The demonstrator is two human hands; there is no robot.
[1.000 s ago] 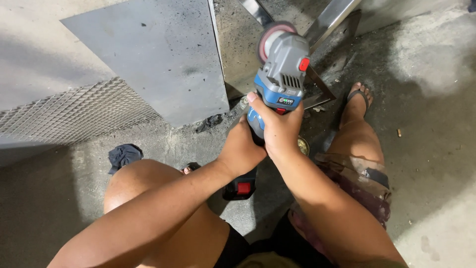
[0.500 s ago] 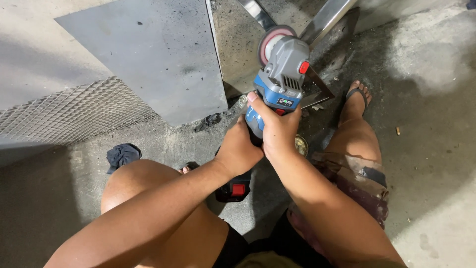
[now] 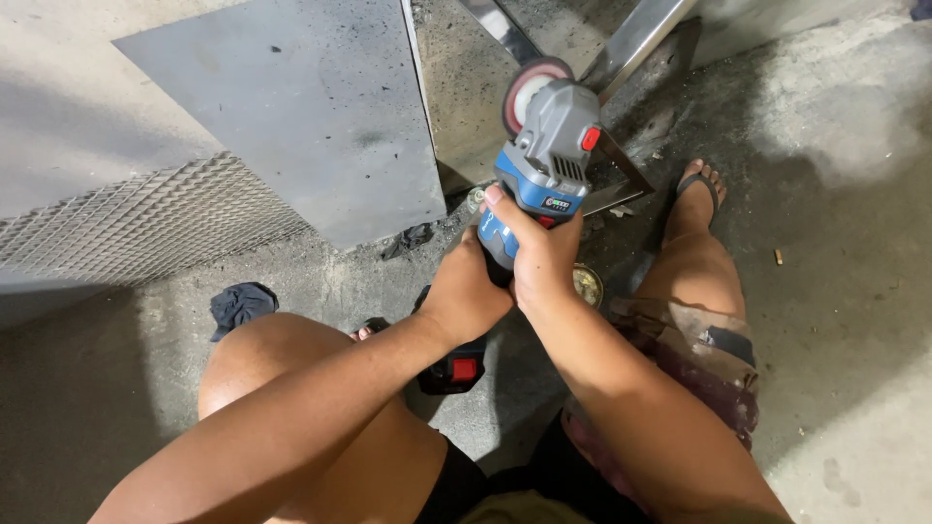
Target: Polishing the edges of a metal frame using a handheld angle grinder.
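1. Right hand (image 3: 544,257) grip closed around the blue-grey angle grinder (image 3: 546,160) body, held above the concrete floor (image 3: 845,243).
2. Left hand (image 3: 466,291) grip closed on the grinder's rear end.
3. Disc (image 3: 529,87) sits at the metal bar (image 3: 631,44), beside the grey steel sheet (image 3: 301,107).

Both arms are bare — no sleeves, no gloves on the left hand (image 3: 464,291) or right hand (image 3: 540,254). Dark shorts (image 3: 456,485) cover the near thighs — a dark flip-flop (image 3: 701,184) sits on the far right foot.
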